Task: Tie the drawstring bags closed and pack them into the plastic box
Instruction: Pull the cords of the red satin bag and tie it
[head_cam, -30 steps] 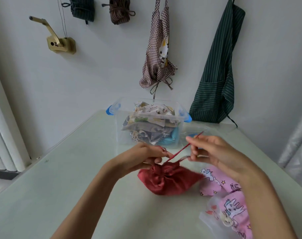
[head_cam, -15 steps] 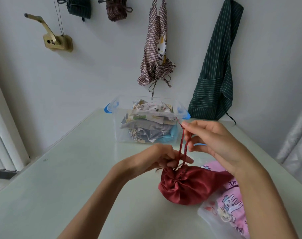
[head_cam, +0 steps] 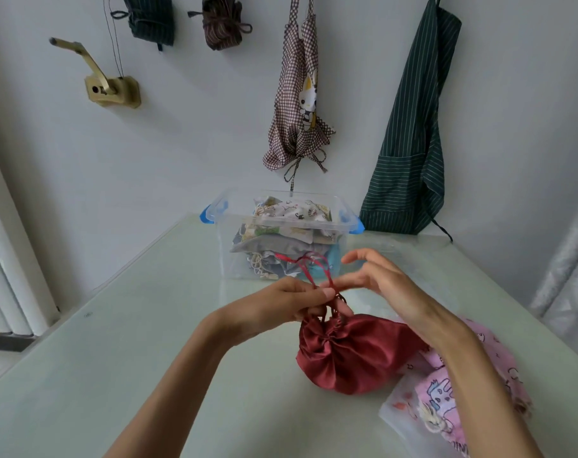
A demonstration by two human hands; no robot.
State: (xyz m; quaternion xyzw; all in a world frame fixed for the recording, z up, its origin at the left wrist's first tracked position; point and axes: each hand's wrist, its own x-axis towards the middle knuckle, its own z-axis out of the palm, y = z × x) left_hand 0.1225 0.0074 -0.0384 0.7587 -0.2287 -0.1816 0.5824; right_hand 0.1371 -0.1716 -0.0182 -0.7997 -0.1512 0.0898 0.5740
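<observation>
Left hand (head_cam: 294, 300) pinching the red drawstring (head_cam: 309, 271) just above the gathered red bag (head_cam: 353, 352), right hand (head_cam: 385, 285) fingers spread loose beside it.

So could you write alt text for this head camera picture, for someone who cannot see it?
A person's left hand and right hand work the red cord of a gathered dark red satin drawstring bag on a pale green table. Behind stands a clear plastic box holding fabric bags.

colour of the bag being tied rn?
Dark red satin bag, with a matching red drawstring; the head view shows it.
</observation>
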